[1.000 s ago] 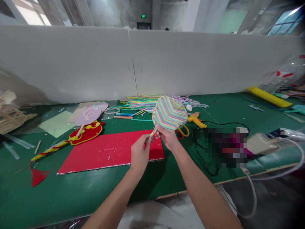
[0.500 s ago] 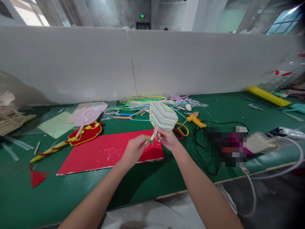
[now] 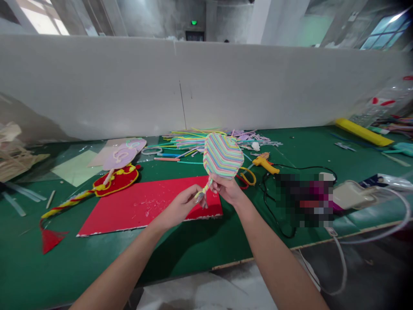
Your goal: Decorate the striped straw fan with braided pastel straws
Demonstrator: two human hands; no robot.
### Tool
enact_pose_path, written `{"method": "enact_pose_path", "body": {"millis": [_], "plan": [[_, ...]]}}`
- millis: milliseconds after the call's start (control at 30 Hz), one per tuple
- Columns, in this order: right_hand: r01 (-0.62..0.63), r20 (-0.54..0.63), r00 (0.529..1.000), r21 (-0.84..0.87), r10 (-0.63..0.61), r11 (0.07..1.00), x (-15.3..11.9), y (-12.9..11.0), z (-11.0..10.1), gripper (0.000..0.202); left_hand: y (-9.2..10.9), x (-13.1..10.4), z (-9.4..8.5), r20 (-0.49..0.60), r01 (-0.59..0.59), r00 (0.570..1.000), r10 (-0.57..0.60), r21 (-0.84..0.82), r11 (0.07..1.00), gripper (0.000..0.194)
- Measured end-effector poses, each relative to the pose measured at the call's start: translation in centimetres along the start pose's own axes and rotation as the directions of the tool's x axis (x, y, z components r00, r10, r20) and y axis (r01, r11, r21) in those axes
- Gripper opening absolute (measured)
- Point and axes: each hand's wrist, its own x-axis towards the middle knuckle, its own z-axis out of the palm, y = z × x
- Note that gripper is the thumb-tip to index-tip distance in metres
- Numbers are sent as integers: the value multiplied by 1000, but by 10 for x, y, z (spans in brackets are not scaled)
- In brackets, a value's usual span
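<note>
A striped pastel hand fan point(image 3: 223, 156), apparently made of pipe cleaners, is held up above a red board point(image 3: 151, 200). My right hand point(image 3: 226, 188) grips it where the face meets the twisted yellow-and-pink handle. My left hand point(image 3: 187, 201) has its fingers closed around the lower end of that handle, where a small greyish, shiny bit shows. Some fingertips are hidden behind the fan and handle. Left of the board lies a red-and-yellow fan point(image 3: 118, 181) with a twisted handle and a red tassel point(image 3: 51, 239).
Loose pastel pipe cleaners point(image 3: 193, 140) lie in a pile behind the fan. To the right are a yellow glue gun point(image 3: 266, 164) with a black cord and a blurred-out patch. A purple fan-shaped piece point(image 3: 120, 158) rests at left. A white partition point(image 3: 206, 86) borders the table's back.
The fan's face has risen slightly and turned more toward me. My left hand has shifted a little lower along the handle, baring more of its end.
</note>
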Motion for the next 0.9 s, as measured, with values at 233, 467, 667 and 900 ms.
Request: {"method": "enact_pose_path", "body": {"millis": [233, 467, 667, 900], "plan": [[-20, 27, 999, -63, 22, 998, -3, 1, 2, 17, -1, -5, -7, 127, 147, 985, -120, -229, 962, 14], [-14, 55, 998, -57, 18, 998, -4, 0, 0, 16, -10, -3, -10, 267, 261, 959, -94, -706, 658, 14], [2, 38, 999, -44, -1, 999, -4, -4, -2, 16, -9, 0, -16, 212, 286, 958, -192, -709, 645, 27], [-6, 11, 1000, -96, 7, 995, -4, -1, 0, 18, -8, 3, -7, 187, 269, 962, -197, -549, 792, 29]]}}
